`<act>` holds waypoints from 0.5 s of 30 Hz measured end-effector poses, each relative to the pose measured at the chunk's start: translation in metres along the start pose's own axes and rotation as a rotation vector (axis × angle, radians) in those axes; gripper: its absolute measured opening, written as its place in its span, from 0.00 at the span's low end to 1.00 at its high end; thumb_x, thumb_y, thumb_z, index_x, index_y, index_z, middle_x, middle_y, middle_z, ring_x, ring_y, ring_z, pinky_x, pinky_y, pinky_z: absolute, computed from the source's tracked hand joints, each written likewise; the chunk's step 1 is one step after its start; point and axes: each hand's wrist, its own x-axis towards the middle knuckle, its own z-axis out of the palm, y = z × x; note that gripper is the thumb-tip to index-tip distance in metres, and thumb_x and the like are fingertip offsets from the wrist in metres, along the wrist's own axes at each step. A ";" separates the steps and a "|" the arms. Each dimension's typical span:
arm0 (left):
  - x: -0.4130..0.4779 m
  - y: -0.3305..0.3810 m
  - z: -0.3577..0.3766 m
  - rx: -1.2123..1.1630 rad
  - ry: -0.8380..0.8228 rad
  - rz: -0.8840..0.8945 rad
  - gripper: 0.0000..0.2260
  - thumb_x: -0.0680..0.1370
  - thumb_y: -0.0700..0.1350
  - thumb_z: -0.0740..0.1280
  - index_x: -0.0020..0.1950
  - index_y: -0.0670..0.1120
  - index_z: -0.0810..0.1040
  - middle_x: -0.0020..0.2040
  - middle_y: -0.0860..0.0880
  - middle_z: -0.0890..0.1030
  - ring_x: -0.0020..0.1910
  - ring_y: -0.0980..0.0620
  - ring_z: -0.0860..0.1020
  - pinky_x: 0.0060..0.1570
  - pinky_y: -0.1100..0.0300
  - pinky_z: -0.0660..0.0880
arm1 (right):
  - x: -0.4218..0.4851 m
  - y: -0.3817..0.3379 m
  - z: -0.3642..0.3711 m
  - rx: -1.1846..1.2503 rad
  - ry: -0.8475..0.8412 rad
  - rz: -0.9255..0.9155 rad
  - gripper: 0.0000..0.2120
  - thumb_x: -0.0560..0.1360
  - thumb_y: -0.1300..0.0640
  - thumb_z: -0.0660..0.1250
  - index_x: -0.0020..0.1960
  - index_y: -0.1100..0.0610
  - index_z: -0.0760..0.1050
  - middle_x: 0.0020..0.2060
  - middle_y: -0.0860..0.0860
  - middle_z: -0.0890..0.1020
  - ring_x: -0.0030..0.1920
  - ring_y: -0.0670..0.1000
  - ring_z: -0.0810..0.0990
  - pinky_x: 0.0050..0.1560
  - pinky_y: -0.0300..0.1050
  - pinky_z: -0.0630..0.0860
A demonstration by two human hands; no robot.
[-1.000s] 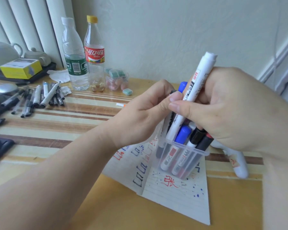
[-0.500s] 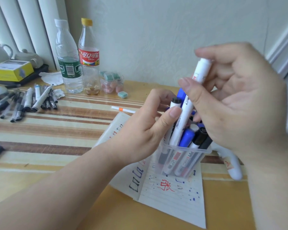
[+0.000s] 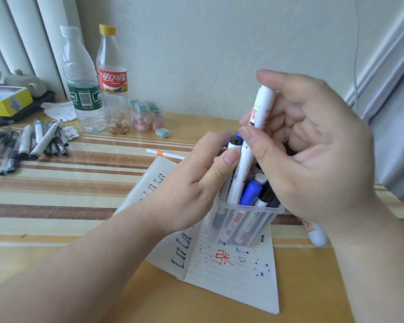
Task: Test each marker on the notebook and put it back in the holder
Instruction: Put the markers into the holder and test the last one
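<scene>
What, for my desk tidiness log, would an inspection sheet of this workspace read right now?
Surface: striped wooden table; notebook with red, blue and black test marks.
Job's things: clear holder on the notebook, several markers standing in it; white marker with its lower end inside.
Clutter: water bottle, cola bottle, heap of pens, yellow box, small tub, loose orange-banded stick.
Hands: left hand holds the standing markers; right hand pinches the white marker.
Cables: thin line down the wall, perhaps a cord.
Surroundings: pale wall, blinds, teapot.
</scene>
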 end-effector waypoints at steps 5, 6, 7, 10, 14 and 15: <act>0.001 -0.002 0.002 -0.068 -0.001 -0.032 0.25 0.84 0.61 0.52 0.77 0.49 0.66 0.69 0.43 0.74 0.72 0.41 0.71 0.70 0.40 0.68 | -0.009 0.000 0.005 0.146 -0.104 0.015 0.22 0.77 0.71 0.70 0.65 0.54 0.70 0.44 0.64 0.82 0.40 0.68 0.80 0.35 0.61 0.75; 0.001 -0.002 0.002 -0.053 0.008 -0.038 0.23 0.85 0.59 0.52 0.76 0.48 0.67 0.68 0.44 0.75 0.71 0.42 0.72 0.70 0.41 0.69 | -0.009 0.002 0.006 0.150 -0.073 0.013 0.21 0.77 0.71 0.70 0.65 0.55 0.70 0.44 0.63 0.82 0.41 0.67 0.81 0.36 0.61 0.76; 0.001 -0.002 0.001 -0.034 0.017 -0.041 0.21 0.86 0.56 0.52 0.74 0.47 0.69 0.66 0.44 0.76 0.70 0.42 0.73 0.69 0.42 0.69 | -0.010 0.004 0.005 0.143 -0.027 0.006 0.20 0.77 0.71 0.69 0.64 0.56 0.70 0.44 0.62 0.83 0.41 0.65 0.82 0.36 0.61 0.77; 0.000 0.002 0.002 -0.007 0.027 -0.038 0.19 0.86 0.54 0.51 0.71 0.47 0.71 0.62 0.44 0.77 0.65 0.42 0.75 0.65 0.43 0.72 | -0.012 0.015 -0.001 0.027 0.092 -0.002 0.18 0.77 0.66 0.71 0.63 0.56 0.72 0.44 0.61 0.80 0.39 0.64 0.79 0.35 0.59 0.74; -0.001 0.004 0.005 0.011 0.046 -0.039 0.20 0.85 0.56 0.52 0.71 0.47 0.71 0.62 0.44 0.78 0.64 0.43 0.76 0.64 0.43 0.72 | -0.014 0.022 -0.004 -0.047 0.118 -0.017 0.18 0.77 0.64 0.73 0.64 0.59 0.73 0.45 0.58 0.79 0.39 0.63 0.76 0.36 0.56 0.72; -0.001 0.004 0.005 0.013 0.047 -0.040 0.20 0.85 0.55 0.52 0.71 0.47 0.71 0.62 0.45 0.78 0.63 0.43 0.76 0.64 0.44 0.72 | -0.013 0.022 -0.003 -0.066 0.111 -0.025 0.17 0.77 0.64 0.73 0.64 0.59 0.74 0.45 0.58 0.79 0.38 0.63 0.75 0.36 0.55 0.72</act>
